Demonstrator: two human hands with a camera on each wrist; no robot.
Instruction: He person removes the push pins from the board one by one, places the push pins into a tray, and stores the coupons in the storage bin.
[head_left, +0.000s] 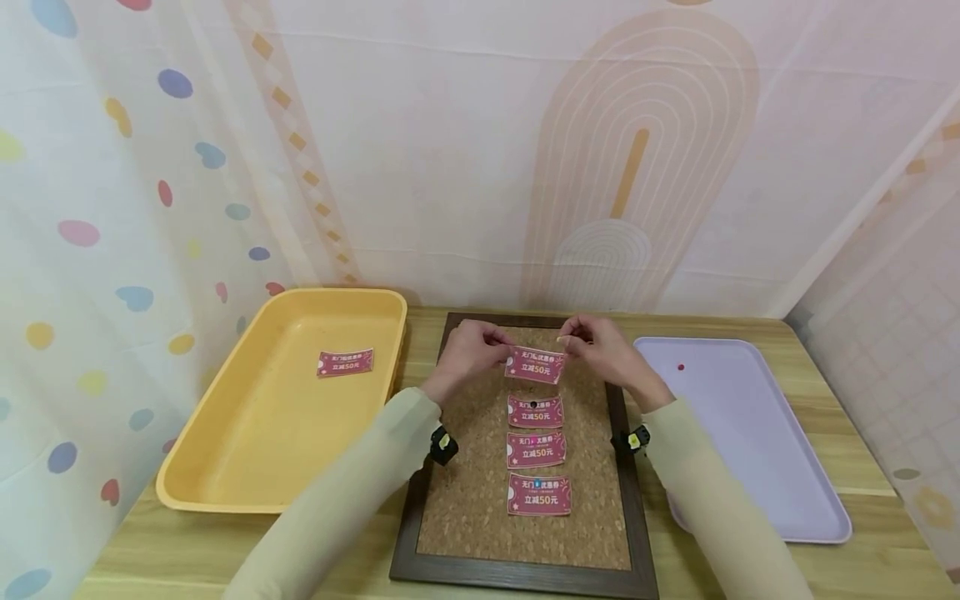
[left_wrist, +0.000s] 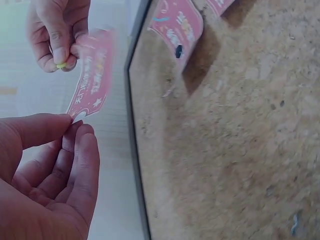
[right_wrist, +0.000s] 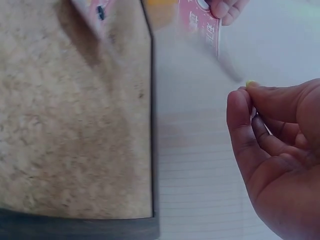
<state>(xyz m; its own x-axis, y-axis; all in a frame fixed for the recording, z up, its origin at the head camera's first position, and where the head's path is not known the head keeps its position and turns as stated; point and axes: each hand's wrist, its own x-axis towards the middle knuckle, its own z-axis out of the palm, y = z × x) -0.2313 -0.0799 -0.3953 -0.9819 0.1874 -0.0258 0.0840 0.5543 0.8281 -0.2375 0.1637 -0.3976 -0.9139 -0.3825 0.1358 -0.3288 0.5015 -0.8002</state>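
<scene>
My left hand (head_left: 468, 350) pinches one end of a pink coupon (head_left: 535, 367) between thumb and fingers, over the upper part of the cork board (head_left: 465, 517). The coupon hangs slightly curved in the left wrist view. Close to its other end, my right hand (head_left: 600, 346) pinches a small yellow push pin (right_wrist: 251, 83) between thumb and forefinger. Down the board below run three more pink coupons: one with a black pin (head_left: 533, 405), one with a pink pin (head_left: 533, 440), and the lowest with a blue pin (head_left: 537, 483).
At the left stands a yellow tray (head_left: 217, 506) with a single coupon (head_left: 345, 362) in it. To the right, partly under my right sleeve, lies a lilac tray (head_left: 757, 450) with a small red pin (head_left: 681, 367). A patterned curtain (head_left: 450, 167) hangs behind the wooden table (head_left: 832, 400).
</scene>
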